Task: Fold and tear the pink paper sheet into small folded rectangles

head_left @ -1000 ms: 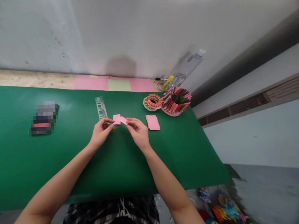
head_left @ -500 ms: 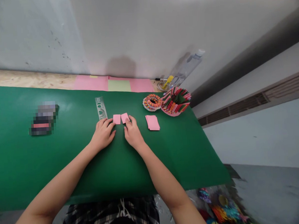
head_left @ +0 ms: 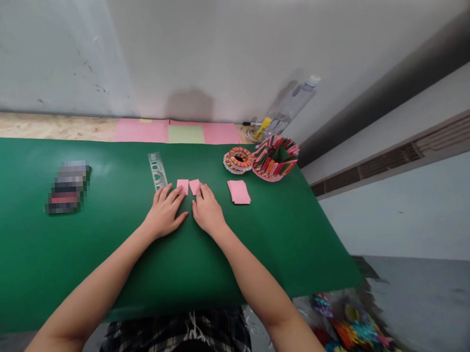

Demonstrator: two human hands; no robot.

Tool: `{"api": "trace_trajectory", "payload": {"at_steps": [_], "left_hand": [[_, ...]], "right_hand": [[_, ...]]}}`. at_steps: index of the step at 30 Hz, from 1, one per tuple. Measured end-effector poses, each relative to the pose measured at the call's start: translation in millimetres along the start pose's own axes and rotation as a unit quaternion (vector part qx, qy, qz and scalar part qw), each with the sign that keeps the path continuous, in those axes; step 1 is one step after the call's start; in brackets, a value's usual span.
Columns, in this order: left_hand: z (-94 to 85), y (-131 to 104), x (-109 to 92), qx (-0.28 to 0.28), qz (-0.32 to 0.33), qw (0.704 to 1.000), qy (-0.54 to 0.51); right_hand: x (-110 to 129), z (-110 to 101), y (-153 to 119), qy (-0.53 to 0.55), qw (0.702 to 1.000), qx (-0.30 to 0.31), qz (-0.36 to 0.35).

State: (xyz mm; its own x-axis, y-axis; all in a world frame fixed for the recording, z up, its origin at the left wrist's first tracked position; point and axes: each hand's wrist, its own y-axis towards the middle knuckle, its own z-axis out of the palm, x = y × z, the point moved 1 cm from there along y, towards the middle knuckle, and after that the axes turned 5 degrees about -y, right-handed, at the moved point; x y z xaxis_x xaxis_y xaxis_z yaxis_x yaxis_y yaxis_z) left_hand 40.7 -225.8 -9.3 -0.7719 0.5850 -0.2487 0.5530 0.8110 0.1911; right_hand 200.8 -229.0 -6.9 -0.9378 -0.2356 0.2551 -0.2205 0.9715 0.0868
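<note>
Two small pink paper pieces lie side by side on the green table, a narrow gap between them. My left hand [head_left: 165,212] is open, palm down with fingers spread; its fingertips touch the lower edge of the left pink paper [head_left: 182,185]. Fingertips of my right hand [head_left: 208,210] rest on the right pink paper [head_left: 195,185], which sits slightly turned. That hand is loosely open, its thumb down near the table. Beyond my left fingers lies a clear stencil ruler [head_left: 156,167], its lower end partly covered by them.
A stack of pink paper [head_left: 239,192] lies to the right. Behind it are a striped folded-paper ring [head_left: 239,160] and a round folded-paper piece [head_left: 276,159]. A clear bottle [head_left: 297,105] leans at the wall. A blurred-out dark object [head_left: 67,188] lies left on the green table [head_left: 115,224].
My left hand has shifted slightly right, its fingertips now on the left paper and its thumb farther out. My right fingers have slid slightly down and the right paper has turned a little.
</note>
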Motion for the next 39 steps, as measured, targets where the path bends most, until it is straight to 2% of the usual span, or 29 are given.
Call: {"api": "trace_trajectory", "payload": {"at_steps": [4, 10, 19, 33, 36, 39], "left_hand": [[2.6, -1, 1, 0.01, -0.018, 1.0, 0.01], [4.1, 1, 6, 0.001, -0.046, 0.999, 0.001], [2.7, 7, 8, 0.0, -0.06, 0.998, 0.032], [3.1, 6, 11, 0.005, -0.076, 0.997, 0.019], [4.9, 6, 12, -0.004, -0.075, 0.997, 0.009], [4.7, 5, 13, -0.023, -0.072, 0.997, -0.009]], "right_hand": [[2, -2, -1, -0.041, 0.999, 0.013, -0.001], [4, 1, 3, -0.063, 0.998, 0.002, 0.01], [5, 6, 12, -0.045, 0.999, -0.006, 0.008], [5, 7, 15, -0.024, 0.999, 0.03, -0.017], [4, 6, 15, -0.022, 0.999, 0.023, -0.019], [1, -1, 15, -0.023, 1.0, -0.013, -0.016]]}}
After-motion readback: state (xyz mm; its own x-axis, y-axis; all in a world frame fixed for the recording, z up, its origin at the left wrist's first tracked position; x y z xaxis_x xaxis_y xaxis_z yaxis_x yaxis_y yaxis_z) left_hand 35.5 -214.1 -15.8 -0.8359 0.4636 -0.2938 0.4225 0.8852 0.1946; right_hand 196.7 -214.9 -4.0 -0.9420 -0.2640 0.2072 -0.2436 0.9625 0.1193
